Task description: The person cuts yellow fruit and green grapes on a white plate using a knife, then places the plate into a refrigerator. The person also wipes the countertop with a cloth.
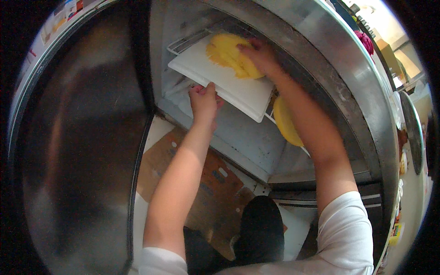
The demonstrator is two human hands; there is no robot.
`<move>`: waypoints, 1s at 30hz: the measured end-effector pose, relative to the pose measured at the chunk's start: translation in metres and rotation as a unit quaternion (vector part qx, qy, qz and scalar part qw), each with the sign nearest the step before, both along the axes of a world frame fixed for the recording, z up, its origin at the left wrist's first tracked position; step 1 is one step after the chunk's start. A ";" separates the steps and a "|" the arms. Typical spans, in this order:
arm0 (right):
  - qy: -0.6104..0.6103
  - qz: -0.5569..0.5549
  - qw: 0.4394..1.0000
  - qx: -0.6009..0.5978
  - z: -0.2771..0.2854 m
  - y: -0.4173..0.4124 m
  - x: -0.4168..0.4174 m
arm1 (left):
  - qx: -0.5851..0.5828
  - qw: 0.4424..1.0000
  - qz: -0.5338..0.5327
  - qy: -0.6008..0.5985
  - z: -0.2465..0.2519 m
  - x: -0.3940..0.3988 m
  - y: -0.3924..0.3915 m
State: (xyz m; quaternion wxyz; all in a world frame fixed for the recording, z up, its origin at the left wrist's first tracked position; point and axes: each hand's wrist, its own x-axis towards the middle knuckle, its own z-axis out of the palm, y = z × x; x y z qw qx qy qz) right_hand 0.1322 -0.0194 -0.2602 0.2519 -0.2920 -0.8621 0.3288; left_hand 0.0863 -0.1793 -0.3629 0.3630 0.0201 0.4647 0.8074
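Note:
A white plastic cutting board [223,77] lies tilted on a white wire shelf [182,43] inside an open stainless-steel refrigerator. My left hand [205,99] grips its near edge, thumb on top and fingers underneath. On the board rests a flat yellow mass [228,53] with a ragged edge; what it is made of I cannot tell. My right hand [261,56] touches the far right side of this mass, thumb over it, the other fingers partly hidden and blurred. A round yellow bowl or dish [287,122] is half covered by my right forearm, beside the board's right corner.
The dark refrigerator door [82,137] stands swung out on the left. A flattened cardboard sheet [206,192] covers part of the floor near my foot [263,230]. Along the right runs a metal counter edge [364,79], with a round metal lid or pan [412,132] and small items beyond.

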 end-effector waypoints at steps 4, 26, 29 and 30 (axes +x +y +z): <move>-0.069 0.081 0.975 0.194 -0.027 -0.020 -0.004 | 0.030 0.999 -0.029 0.014 0.001 -0.003 -0.002; 0.169 0.149 0.861 -0.457 -0.006 0.058 0.010 | 0.023 0.996 -0.075 0.033 -0.002 -0.006 0.002; 0.160 0.110 0.871 -0.451 -0.017 0.078 0.016 | 0.023 0.995 -0.091 0.039 -0.003 -0.005 0.002; 0.173 0.144 0.862 -0.454 -0.023 0.085 0.016 | 0.018 0.995 -0.090 0.042 -0.003 -0.006 0.001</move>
